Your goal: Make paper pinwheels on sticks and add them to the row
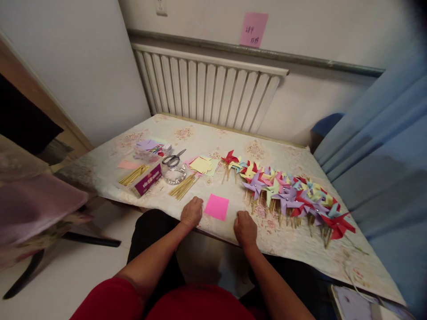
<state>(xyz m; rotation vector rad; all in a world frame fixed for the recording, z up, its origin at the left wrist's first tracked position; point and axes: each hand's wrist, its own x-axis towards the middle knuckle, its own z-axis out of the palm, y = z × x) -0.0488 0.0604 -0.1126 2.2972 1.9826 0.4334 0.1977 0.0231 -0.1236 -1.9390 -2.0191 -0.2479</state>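
A bright pink square of paper (216, 207) lies flat near the front edge of the table. My left hand (192, 212) rests in a loose fist just left of it, and my right hand (245, 227) rests in a similar fist to its right. Neither hand touches the paper, and no object shows in either. Beyond my left hand lie a bundle of thin wooden sticks (183, 186) and a stack of pale yellow paper squares (201, 165). Many finished paper pinwheels (288, 198) on sticks are gathered to the right of my right hand.
Scissors (173, 159) lie by a clear dish of small shiny pieces (175, 175). Left of them stands a purple-fronted box (147, 179) with sticks beside it. A radiator (207, 89) is behind the table, a blue curtain (383, 146) at right, a cloth-covered chair (36, 209) at left.
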